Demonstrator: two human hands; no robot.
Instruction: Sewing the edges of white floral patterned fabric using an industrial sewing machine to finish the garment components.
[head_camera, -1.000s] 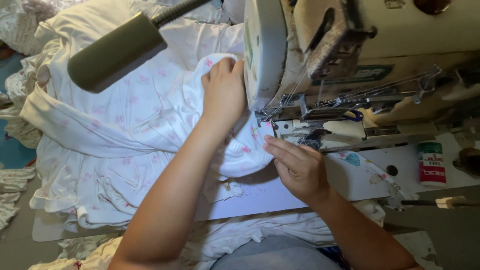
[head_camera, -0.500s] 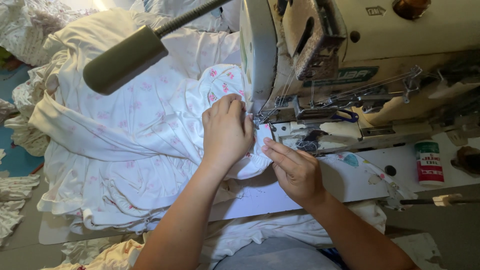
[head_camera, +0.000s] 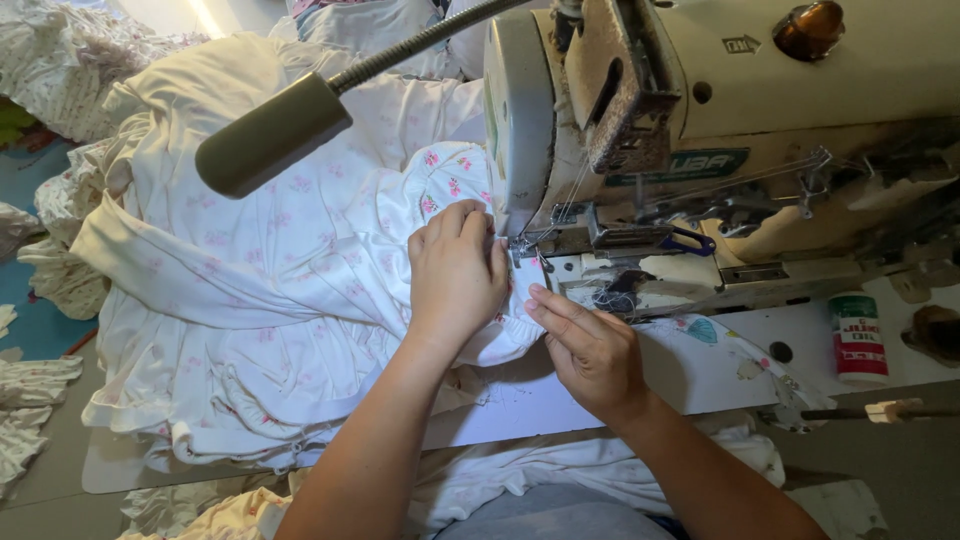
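My left hand (head_camera: 455, 275) lies flat, fingers together, pressing white fabric with small pink flowers (head_camera: 280, 290) against the sewing machine bed, just left of the needle area (head_camera: 525, 250). My right hand (head_camera: 590, 350) pinches the fabric's edge in front of the presser foot, fingertips touching the cloth. The cream sewing machine (head_camera: 750, 110) fills the upper right of the head view. Most of the garment bunches in folds to the left of my hands.
A grey gooseneck lamp (head_camera: 270, 135) hangs over the fabric at upper left. A small red and white bottle (head_camera: 858, 338) stands on the white table (head_camera: 700, 370) at right. More white cloth piles (head_camera: 40, 250) lie left and below the table edge.
My left hand slid down and right along the fabric, from higher on the garment to beside the needle. My right hand stayed near the presser foot. The camera view shifted slightly.
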